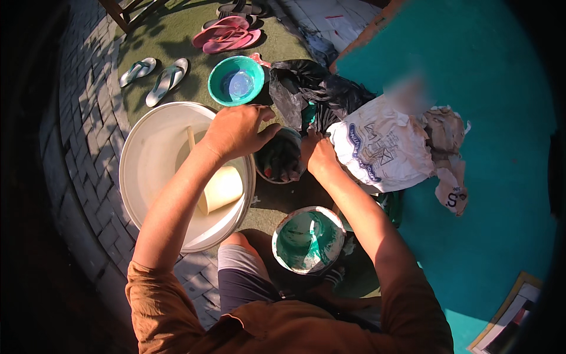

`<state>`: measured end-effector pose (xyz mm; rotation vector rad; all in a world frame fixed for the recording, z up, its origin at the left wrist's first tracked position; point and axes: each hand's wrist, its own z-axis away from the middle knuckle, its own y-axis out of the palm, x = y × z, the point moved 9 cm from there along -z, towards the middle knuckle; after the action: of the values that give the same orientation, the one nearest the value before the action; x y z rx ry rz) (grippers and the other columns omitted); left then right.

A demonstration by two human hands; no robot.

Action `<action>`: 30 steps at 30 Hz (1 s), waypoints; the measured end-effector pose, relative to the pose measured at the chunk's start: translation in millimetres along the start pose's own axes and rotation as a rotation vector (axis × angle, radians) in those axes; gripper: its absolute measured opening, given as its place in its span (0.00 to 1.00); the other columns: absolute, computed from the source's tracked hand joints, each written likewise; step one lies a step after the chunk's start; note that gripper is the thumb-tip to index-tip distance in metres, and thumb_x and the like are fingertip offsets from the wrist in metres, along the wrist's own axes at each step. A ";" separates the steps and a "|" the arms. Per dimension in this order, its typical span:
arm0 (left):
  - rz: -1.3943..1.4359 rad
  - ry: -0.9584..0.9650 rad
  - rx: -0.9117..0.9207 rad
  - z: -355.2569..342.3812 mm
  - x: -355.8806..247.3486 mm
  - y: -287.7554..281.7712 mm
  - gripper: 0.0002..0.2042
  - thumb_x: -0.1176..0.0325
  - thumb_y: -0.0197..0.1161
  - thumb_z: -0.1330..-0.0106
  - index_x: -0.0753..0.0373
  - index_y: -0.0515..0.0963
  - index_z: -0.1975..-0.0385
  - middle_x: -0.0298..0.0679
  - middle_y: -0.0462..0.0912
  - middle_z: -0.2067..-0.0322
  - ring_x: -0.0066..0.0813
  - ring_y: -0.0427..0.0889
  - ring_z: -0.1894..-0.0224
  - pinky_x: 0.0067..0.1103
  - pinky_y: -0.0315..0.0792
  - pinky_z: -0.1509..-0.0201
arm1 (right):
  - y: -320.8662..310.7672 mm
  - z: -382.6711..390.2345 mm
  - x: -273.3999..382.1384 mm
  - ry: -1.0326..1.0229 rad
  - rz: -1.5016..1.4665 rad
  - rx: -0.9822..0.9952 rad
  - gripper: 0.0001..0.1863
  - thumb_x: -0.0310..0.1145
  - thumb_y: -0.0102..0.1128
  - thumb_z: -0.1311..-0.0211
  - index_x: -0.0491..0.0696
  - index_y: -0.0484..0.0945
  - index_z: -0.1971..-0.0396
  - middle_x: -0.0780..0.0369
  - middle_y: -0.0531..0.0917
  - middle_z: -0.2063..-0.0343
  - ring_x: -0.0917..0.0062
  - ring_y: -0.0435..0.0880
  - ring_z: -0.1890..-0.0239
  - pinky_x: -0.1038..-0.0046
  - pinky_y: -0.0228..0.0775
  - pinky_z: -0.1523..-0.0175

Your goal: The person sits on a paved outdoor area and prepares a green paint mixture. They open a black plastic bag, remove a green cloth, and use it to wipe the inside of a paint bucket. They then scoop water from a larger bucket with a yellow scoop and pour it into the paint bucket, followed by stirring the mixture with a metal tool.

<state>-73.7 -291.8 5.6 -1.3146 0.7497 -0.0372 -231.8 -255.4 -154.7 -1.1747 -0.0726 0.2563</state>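
Note:
My left hand (243,130) hovers over the right rim of a big white tub (141,141), its thumb apart from its bent fingers and nothing visible between them. Inside the tub lies a cream dipper (224,190) with a long handle. Beside the tub stands a small pail (277,154) with dark contents that I cannot make out clearly. My right hand (318,152) is closed at this pail's right edge, close against a black plastic bag (327,91). Whatever its fingers grip is hidden.
Nearer me is a pail smeared with green and white paint (295,248). A turquoise basin (218,79) sits farther off, near pink flip-flops (227,35) and grey-white flip-flops (168,81). A torn white sack (383,147) leans by the turquoise wall (489,135) at right.

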 end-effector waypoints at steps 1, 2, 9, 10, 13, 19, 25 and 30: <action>-0.013 0.025 -0.080 1.3 -0.8 -2.0 0.11 0.59 0.63 0.36 0.59 0.81 0.62 0.42 0.85 0.66 0.39 0.85 0.63 0.32 0.77 0.59 | -21.4 -10.2 -12.2 0.083 -0.198 -0.144 0.12 0.29 0.49 0.36 0.44 0.80 0.59 0.55 0.80 0.56 0.59 0.81 0.49 0.62 0.75 0.46; -0.025 0.053 -0.159 1.2 -3.6 -4.4 0.10 0.60 0.63 0.37 0.59 0.81 0.63 0.41 0.85 0.67 0.39 0.85 0.64 0.32 0.77 0.60 | -24.0 -23.4 -27.1 0.158 -0.258 -0.198 0.11 0.28 0.49 0.36 0.43 0.79 0.58 0.54 0.79 0.54 0.58 0.80 0.48 0.61 0.74 0.44; -0.020 0.036 -0.280 -5.1 -8.4 -7.6 0.08 0.60 0.62 0.40 0.55 0.83 0.67 0.38 0.85 0.72 0.39 0.84 0.68 0.32 0.77 0.64 | -5.7 -67.8 -53.5 0.236 -0.170 -0.035 0.16 0.28 0.50 0.35 0.48 0.77 0.49 0.57 0.72 0.40 0.63 0.67 0.34 0.61 0.61 0.32; -0.013 0.029 -0.269 -3.4 -4.4 -7.3 0.08 0.59 0.62 0.40 0.54 0.83 0.68 0.39 0.84 0.72 0.41 0.84 0.69 0.34 0.76 0.64 | -4.3 -68.5 -47.5 0.194 -0.104 0.011 0.15 0.29 0.51 0.36 0.49 0.79 0.51 0.58 0.71 0.39 0.64 0.67 0.34 0.60 0.59 0.32; -0.027 0.008 -0.287 0.5 2.2 -8.2 0.08 0.59 0.62 0.40 0.55 0.83 0.69 0.40 0.84 0.72 0.43 0.83 0.69 0.35 0.76 0.64 | -6.8 -67.3 -34.9 0.153 0.021 -0.026 0.14 0.30 0.52 0.36 0.50 0.80 0.52 0.58 0.72 0.41 0.65 0.67 0.35 0.61 0.59 0.33; -0.059 -0.002 -0.254 -6.4 -0.8 -5.1 0.10 0.57 0.61 0.40 0.54 0.83 0.69 0.41 0.84 0.72 0.44 0.83 0.68 0.36 0.76 0.62 | -1.6 -78.1 -31.3 0.053 0.133 -0.070 0.11 0.31 0.56 0.40 0.50 0.84 0.59 0.61 0.79 0.50 0.68 0.72 0.40 0.62 0.63 0.38; -0.073 -0.032 -0.268 -4.2 5.1 -1.9 0.09 0.57 0.61 0.42 0.54 0.83 0.70 0.41 0.84 0.72 0.44 0.84 0.68 0.36 0.76 0.62 | 4.3 -73.8 -34.4 0.116 0.030 -0.036 0.13 0.32 0.59 0.40 0.50 0.83 0.57 0.63 0.79 0.48 0.68 0.72 0.38 0.61 0.62 0.36; -0.083 -0.042 -0.267 -8.8 5.7 0.3 0.09 0.58 0.62 0.43 0.54 0.82 0.72 0.39 0.84 0.73 0.43 0.84 0.68 0.35 0.76 0.62 | 8.0 -78.8 -34.8 0.104 0.104 0.048 0.14 0.33 0.60 0.41 0.50 0.83 0.56 0.63 0.79 0.48 0.68 0.73 0.40 0.61 0.61 0.36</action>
<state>-74.0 -301.7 2.2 -1.5954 0.6803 0.0252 -251.8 -331.9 -190.0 -1.1440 0.0851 0.2867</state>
